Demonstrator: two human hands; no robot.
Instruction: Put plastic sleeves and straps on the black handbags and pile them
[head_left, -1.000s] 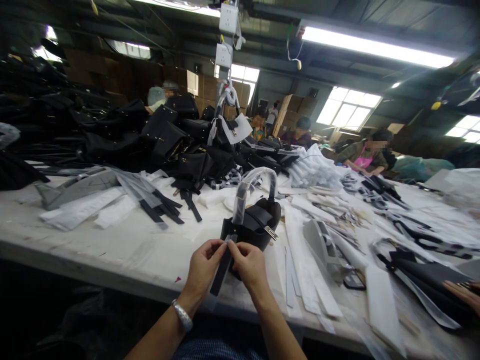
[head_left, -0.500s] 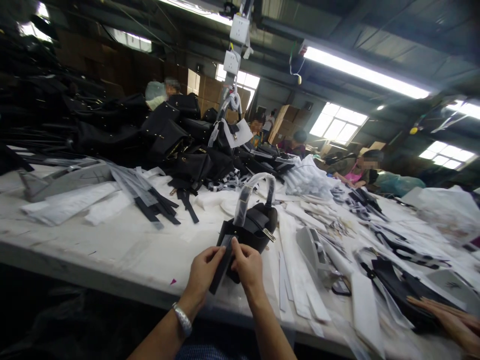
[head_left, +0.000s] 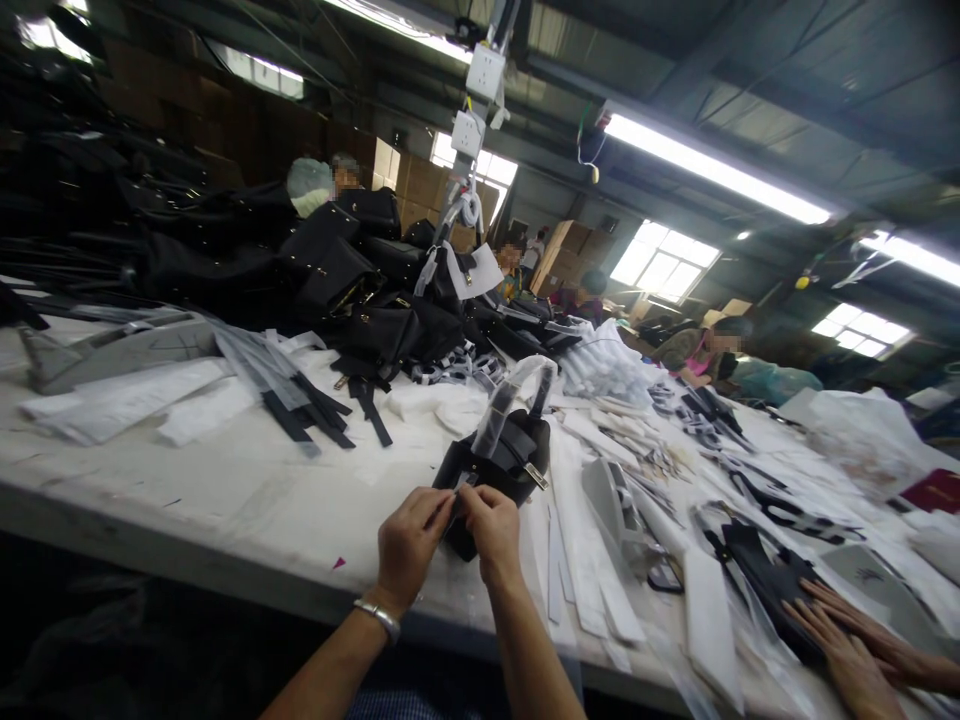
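Note:
A small black handbag (head_left: 514,445) rests on the table in front of me, its top handle (head_left: 499,405) wrapped in clear plastic and a metal clasp (head_left: 535,476) on its front flap. At its near end, my left hand (head_left: 409,540) is closed in a pinch. Beside it, touching fingertips, my right hand (head_left: 493,525) is pinched too. Between them a bit of film-covered black strap (head_left: 466,481) shows against the bag; most of the strap is hidden by my fingers.
Black bags (head_left: 322,260) are heaped at the back left. Film-covered black straps (head_left: 289,400) and white padding strips (head_left: 592,545) lie on the table (head_left: 247,510). At right, a co-worker's hands (head_left: 847,640) rest on a black piece. A pole with sockets (head_left: 486,72) rises behind.
My fingertips have drawn together at the bag's near end. The strap's long free end, which hung below my left hand, no longer shows. The co-worker's hands have come further into view.

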